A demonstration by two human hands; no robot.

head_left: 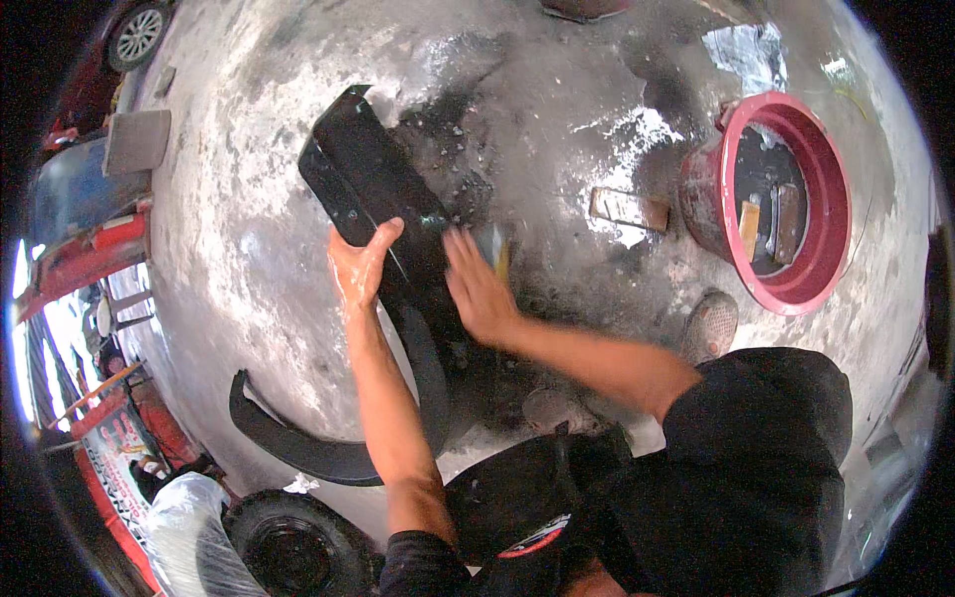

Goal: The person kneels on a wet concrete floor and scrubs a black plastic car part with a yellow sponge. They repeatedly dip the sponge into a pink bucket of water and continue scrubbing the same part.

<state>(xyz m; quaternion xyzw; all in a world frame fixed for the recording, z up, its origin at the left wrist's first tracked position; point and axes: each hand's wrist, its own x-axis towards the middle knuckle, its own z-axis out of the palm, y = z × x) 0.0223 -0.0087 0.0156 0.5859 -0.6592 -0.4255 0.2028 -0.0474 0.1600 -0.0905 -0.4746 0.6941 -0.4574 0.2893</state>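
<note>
The left hand [360, 261] clamps the near edge of a black plastic panel [373, 179] – thumb over the top, fingers hidden beneath, forearm stretched straight out from the lower edge. The panel lies tilted on the wet concrete floor [249, 229], left of centre. The right hand [477, 289] presses flat on the panel's right side – motion-blurred, whether it grips anything cannot be told. A red bucket [786, 199] stands far right.
</note>
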